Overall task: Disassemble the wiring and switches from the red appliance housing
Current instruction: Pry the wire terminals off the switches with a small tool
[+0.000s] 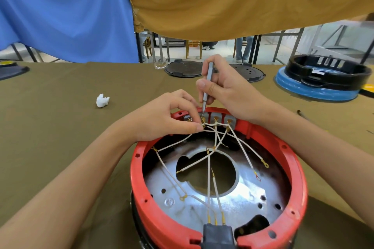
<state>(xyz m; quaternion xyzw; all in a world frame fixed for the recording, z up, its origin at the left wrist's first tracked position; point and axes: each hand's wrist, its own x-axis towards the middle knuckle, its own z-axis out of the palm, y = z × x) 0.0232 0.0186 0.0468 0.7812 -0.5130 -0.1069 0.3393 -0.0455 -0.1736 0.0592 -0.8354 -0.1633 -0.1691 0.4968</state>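
The red housing [218, 204] sat on the tabletop [60, 127] nearest the camera, its near edge cut off by the bottom of the frame, so the black plug block [217, 234] on the near rim showed only in part. Inside lay a silvery metal plate [238, 200] with a big round hole, and white wires [208, 178] crossed over it, some ending in loose brass ring lugs, others running to the block or to the far wall. At that far wall stood a row of switch terminals [215, 120], partly hidden by the fingers, so how many there were was hard to tell. The left hand [168, 117] pinched a wire end at one terminal between thumb and forefinger. The right hand [224, 89] gripped a thin grey screwdriver [206, 89] nearly upright, its tip at that same terminal; the screw itself could not be made out. Left of the hands lay a crumpled white tissue [102, 100]. Farther back were two black discs [183, 69], the right one mostly behind the right hand, and at far right a black ring on a blue base [315, 89]. Beyond hung a blue cloth [60, 10] and an ochre cloth [232, 0], blocking most of the room.
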